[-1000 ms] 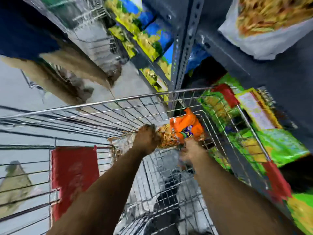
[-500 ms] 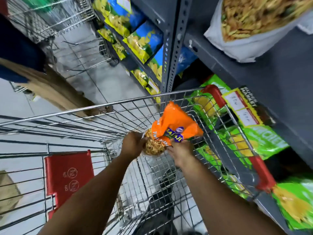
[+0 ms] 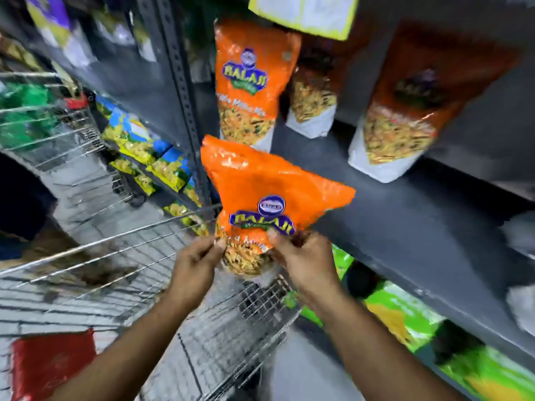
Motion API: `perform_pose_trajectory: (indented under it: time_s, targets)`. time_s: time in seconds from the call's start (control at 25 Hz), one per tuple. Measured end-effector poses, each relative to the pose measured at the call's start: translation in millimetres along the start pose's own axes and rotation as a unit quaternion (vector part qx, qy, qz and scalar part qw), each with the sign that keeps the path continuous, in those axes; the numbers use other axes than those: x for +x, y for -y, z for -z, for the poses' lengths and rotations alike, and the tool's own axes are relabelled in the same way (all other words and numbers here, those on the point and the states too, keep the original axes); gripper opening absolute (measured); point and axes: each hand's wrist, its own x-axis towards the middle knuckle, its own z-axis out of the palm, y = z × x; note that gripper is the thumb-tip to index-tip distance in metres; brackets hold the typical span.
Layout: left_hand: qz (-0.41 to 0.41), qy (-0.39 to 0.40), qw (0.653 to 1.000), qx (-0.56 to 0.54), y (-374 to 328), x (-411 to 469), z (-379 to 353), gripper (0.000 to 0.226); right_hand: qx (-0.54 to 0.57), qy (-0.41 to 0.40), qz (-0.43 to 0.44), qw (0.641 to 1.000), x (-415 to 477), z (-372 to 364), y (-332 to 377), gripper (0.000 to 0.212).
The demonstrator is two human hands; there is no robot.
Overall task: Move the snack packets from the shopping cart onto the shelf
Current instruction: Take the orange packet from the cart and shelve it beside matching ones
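Both forearms enter from the bottom edge and converge. Left hand (image 3: 197,263) and right hand (image 3: 304,263) are each clenched on the lower end of one orange snack packet (image 3: 269,198); left pinches the lower-left corner, right has its thumb on the printed front near the logo and fingers behind. The two hands are about level; the right is nearer the shelving.

Below and behind the hands: wire shopping cart (image 3: 115,244), its rim passing just left of the packet. The packet is clear of the basket and held in the air above the cart's shelf-side corner. The inside of the basket is too blurred to read.

Key relation: the packet extends up and away from the grip, long axis roughly vertical with the top leaning left, free upper end floppy and creased. The filled end sits in the hands.

Beyond it: the grey shelf (image 3: 390,227), its board up and right of the packet, not touching. Standing on it further back are three like packets: a sharp one (image 3: 249,82) directly above the held packet's top, a second (image 3: 312,99), a third (image 3: 405,123).

Judgement: placement needs a push forward and right, base first, onto the bare board ahead of that row.
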Motion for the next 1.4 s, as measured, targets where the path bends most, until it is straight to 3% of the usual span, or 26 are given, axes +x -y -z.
perform_pose_trajectory:
  time_s: [0.12,0.28,0.4,0.56,0.76,0.8,0.92,1.0,1.08,1.12,1.4]
  targets:
    - [-0.052,-0.012,0.996,-0.074,-54.3,32.0,-40.6,0.023,0.035,-0.043,0.075,0.996,10.7,37.6,56.7,0.027]
    - [-0.054,-0.006,0.984,-0.169,-99.6,80.1,-101.1,0.021,0.025,-0.108,0.127,0.986,45.0,72.1,102.2,0.021]
    - [-0.061,0.012,0.979,-0.197,-107.2,111.9,-131.3,0.02,0.001,-0.134,0.128,0.983,76.4,82.1,106.5,0.033]
    - [-0.026,0.007,0.983,-0.181,-80.8,138.5,-144.7,0.022,-0.048,-0.159,0.087,0.982,102.3,81.9,83.1,0.014]
    - [-0.012,0.086,0.983,-0.161,-57.2,153.8,-131.9,0.019,-0.032,-0.134,0.043,0.989,108.6,80.0,79.7,0.029]
    - [0.0,0.114,0.979,-0.166,-53.7,158.0,-127.2,0.028,-0.036,-0.142,0.045,0.988,104.7,80.9,84.2,0.032]
    - [0.0,0.195,0.977,-0.084,-43.0,169.4,-113.6,0.095,0.011,-0.185,0.1,0.977,98.3,95.4,107.7,0.063]
    - [-0.057,0.249,0.967,-0.004,-45.0,173.6,-110.8,0.118,0.074,-0.179,0.133,0.972,103.0,106.8,128.2,0.042]
    - [-0.092,0.266,0.959,0.042,-50.8,178.2,-113.8,0.119,0.087,-0.188,0.122,0.971,106.7,110.3,144.1,0.013]
    - [-0.098,0.261,0.959,0.053,-53.7,179.9,-115.9,0.118,0.086,-0.199,0.11,0.97,107.1,110.3,148.7,0.009]
    - [-0.067,0.253,0.959,0.104,-67.9,173.2,-127.8,0.099,0.169,-0.243,0.115,0.948,92.2,130.2,156.6,0.017]
